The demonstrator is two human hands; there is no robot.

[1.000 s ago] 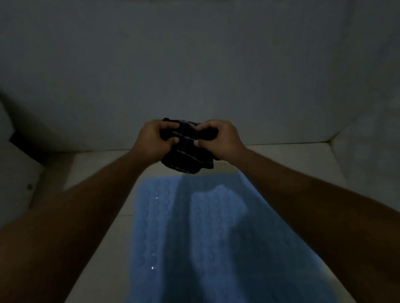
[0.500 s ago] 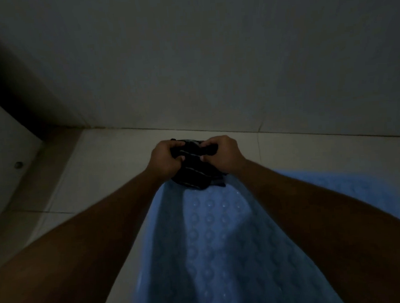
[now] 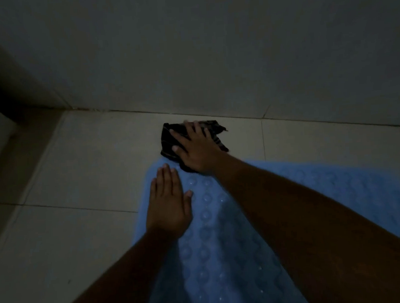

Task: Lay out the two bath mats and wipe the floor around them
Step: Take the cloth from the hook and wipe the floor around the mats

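Cloth (image 3: 167, 139), dark with thin pale stripes, lies crumpled on the floor (image 3: 88, 164) just past the far end of the blue mat (image 3: 225, 256), close to the foot of the wall (image 3: 211, 56). My right hand (image 3: 195, 149) presses flat on top of it, fingers spread wide and not curled round anything; the heel of that hand sits where the cloth's near edge overlaps the mat's far end. My left hand (image 3: 168, 205) lies palm down, fingers straight and together, empty, on the mat's far-left corner, with its outer side along the mat's left edge.

The mat is bumpy with rows of round studs and runs from near the wall back toward me under both of my forearms. A second stretch of blue (image 3: 339, 189) spreads to the right beyond my right arm; in this dim light I cannot tell whether that is another mat or the same one.

Left of the mat the pale tiles are bare and open all the way to a darker strip (image 3: 28, 149) along the floor's left edge. Between the cloth and the wall only a narrow band of tile remains. To the right of the cloth, bare tile runs along the wall
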